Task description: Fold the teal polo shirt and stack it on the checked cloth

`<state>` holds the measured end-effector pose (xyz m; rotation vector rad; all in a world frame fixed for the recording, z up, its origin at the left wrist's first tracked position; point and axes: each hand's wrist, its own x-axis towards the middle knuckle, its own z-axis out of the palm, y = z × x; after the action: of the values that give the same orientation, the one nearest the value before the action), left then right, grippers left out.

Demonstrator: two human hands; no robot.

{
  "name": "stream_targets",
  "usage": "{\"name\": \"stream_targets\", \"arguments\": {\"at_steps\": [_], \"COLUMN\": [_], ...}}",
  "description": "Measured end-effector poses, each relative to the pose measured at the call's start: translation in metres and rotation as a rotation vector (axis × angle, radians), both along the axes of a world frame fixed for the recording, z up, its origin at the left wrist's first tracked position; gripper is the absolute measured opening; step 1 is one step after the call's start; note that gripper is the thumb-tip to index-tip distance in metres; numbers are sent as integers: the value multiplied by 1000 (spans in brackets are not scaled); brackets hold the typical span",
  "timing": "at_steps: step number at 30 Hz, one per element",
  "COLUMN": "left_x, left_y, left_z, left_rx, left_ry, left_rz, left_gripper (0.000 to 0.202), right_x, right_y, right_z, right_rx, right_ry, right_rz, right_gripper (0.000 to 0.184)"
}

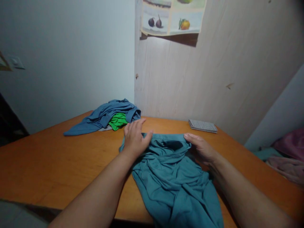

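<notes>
A crumpled teal garment (175, 180) lies in front of me, with its banded opening at the far end and its lower part reaching over the table's near edge. My left hand (136, 136) rests over the left end of the band, fingers stretched out and thumb apart. At the band's right corner, my right hand (200, 145) pinches the cloth between thumb and fingers. Some of the right fingers are hidden beneath the fabric. A dark patch shows inside the opening, near the right hand.
On the orange wooden table (71, 158), a heap of blue clothing (102, 115) with a bright green cloth (118, 121) lies at the back left. A folded checked cloth (202, 125) sits at the back right. Walls stand behind; pink fabric (289, 144) is beyond the right edge.
</notes>
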<state>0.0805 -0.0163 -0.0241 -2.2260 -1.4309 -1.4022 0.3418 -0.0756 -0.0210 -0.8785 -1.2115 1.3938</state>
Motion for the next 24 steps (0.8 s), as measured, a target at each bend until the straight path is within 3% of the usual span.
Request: {"name": "stream_targets", "arguments": {"at_steps": [4, 7, 10, 16, 20, 24], "left_x": [15, 20, 19, 14, 14, 15], "left_y": [-11, -13, -11, -7, -6, -5], "left_z": [-7, -11, -9, 0, 0, -2], "left_rx": [-43, -138, -297, -638, -643, -609], "left_ry": [150, 177, 92, -221, -208, -187], "left_rz": [-270, -347, -433, -700, -712, -715], "left_gripper": [62, 41, 22, 27, 28, 31], "right_x": [-5, -5, -4, -5, -3, -5], "right_y": [-6, -8, -6, 9, 19, 13], "right_z": [4, 6, 7, -12, -28, -23], "right_rx": [-18, -31, -20, 47, 248, 587], "right_ry": [4, 4, -8, -211, -487, -762], "right_rz": [55, 61, 13, -222, -422, -667], "right_gripper": [23, 24, 27, 36, 35, 29]}}
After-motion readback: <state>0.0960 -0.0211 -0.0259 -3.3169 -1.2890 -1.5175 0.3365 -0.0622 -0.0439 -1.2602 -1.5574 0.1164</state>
